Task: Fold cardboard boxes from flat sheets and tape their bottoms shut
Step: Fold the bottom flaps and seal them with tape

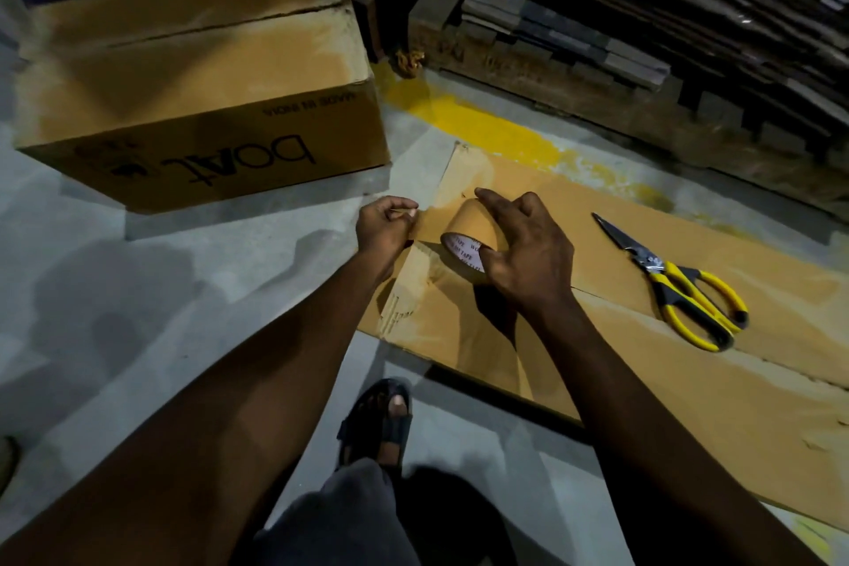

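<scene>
My right hand (523, 248) grips a roll of brown tape (468, 234) above a flat cardboard sheet (689, 381) on the floor. A short strip of tape runs leftward from the roll to my left hand (383, 228), which pinches its free end between thumb and fingers. An assembled cardboard box (197, 78) printed "boAt" stands upside down at the far left, its bottom flaps closed along a centre seam. Yellow-handled scissors (680, 285) lie on the sheet to the right of my right hand.
The floor is grey concrete (161, 290) with a yellow painted line (482, 120) behind the sheet. Stacks of flat cardboard on pallets (643, 37) fill the back right. My sandalled foot (386, 423) stands just in front of the sheet's near edge.
</scene>
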### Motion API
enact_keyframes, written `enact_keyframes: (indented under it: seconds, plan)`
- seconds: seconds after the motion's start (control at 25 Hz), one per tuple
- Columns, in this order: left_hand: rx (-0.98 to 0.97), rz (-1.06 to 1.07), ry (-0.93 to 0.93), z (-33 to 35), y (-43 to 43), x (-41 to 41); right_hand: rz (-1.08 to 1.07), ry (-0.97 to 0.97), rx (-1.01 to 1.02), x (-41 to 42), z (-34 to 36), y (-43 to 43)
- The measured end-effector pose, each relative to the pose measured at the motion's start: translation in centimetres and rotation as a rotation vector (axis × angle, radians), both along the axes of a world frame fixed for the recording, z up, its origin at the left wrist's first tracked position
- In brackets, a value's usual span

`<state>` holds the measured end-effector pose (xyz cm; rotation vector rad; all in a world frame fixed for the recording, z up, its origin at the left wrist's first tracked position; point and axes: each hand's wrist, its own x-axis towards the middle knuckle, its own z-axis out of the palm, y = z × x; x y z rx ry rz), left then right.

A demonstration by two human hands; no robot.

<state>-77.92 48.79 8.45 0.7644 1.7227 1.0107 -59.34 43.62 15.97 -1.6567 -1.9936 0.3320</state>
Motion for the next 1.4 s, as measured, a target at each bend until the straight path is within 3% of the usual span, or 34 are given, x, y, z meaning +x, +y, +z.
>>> enact_keyframes:
  seconds: [0.16,0.32,0.36,0.44,0.56,0.68,0.84,1.04,1.16,1.24,1.4]
  plan:
    - [-0.042,-0.076,0.154,-1.0,0.3,0.0,0.021,0.004,-0.052,0.2,0.1,-0.1]
    - [-0.436,-0.509,0.35,0.2,-0.4,-1.8,0.016,0.027,-0.083,0.2,0.1,-0.4]
    - [-0.436,-0.521,0.342,0.8,-0.8,-1.9,0.017,0.028,-0.089,0.2,0.1,-0.5]
    - [-0.141,-0.542,0.389,2.4,-1.7,-1.3,0.049,0.035,-0.105,0.3,-0.3,-0.8]
    - [0.222,-0.89,0.719,4.0,-3.7,0.0,0.046,0.198,-0.154,0.6,-0.7,-1.1]
    - [0.146,-1.094,0.974,4.0,-4.9,0.3,-0.038,0.33,-0.287,0.6,-0.9,-1.4]
    - [0.095,-1.08,1.143,4.4,-5.4,1.0,0.048,0.1,-0.248,1.0,-0.7,-1.8]
    - [-0.02,-1.185,1.352,6.0,-5.5,2.3,-0.257,-0.082,-0.188,8.9,-0.1,-4.5]
    - [-0.199,-1.323,1.482,7.9,-4.0,3.7,-0.257,-0.078,-0.215,10.6,-0.2,-5.2]
    - [-0.235,-1.415,1.517,9.1,-3.1,5.3,-0.218,-0.005,-0.231,10.7,0.4,-5.2]
    - [-0.164,-1.428,1.318,9.1,-4.3,8.7,-0.175,-0.015,-0.221,11.3,0.9,-5.5]
